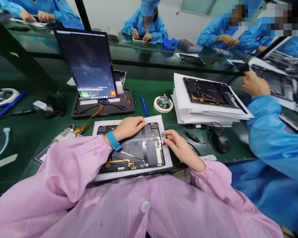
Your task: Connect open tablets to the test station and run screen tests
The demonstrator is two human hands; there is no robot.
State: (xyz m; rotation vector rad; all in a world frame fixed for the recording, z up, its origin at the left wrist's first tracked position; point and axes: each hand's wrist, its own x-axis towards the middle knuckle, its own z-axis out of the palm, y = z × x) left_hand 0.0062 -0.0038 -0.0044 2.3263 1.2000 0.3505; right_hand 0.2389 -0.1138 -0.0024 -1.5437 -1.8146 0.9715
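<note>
A: Grip status?
B: Your left hand (130, 128) lies back-up over the far part of the black rectangular tablet housing (151, 157). Your right hand (180, 148) is at its right edge, thumb and forefinger close together; can't tell whether either hand grips anything.

A: Housing position?
B: Below your left hand, just left of your right fingertips, flat on a white paper sheet (168, 160).

A: Done vs left?
B: My read: partway. Orange ribbon cable (119, 162), nearer you than your left hand, and small pale circuit board (158, 142), beside your right fingertips, look seated. No cover over the internals, so it isn't closed up. Can't judge more.

A: Blind spots?
B: Your pink cloth sleeve (81, 155) and blue wristband (113, 141) block the housing's left part. Thin translucent strip (141, 139) between your hands: loose or stuck, unclear. Connectors too small to check.
</note>
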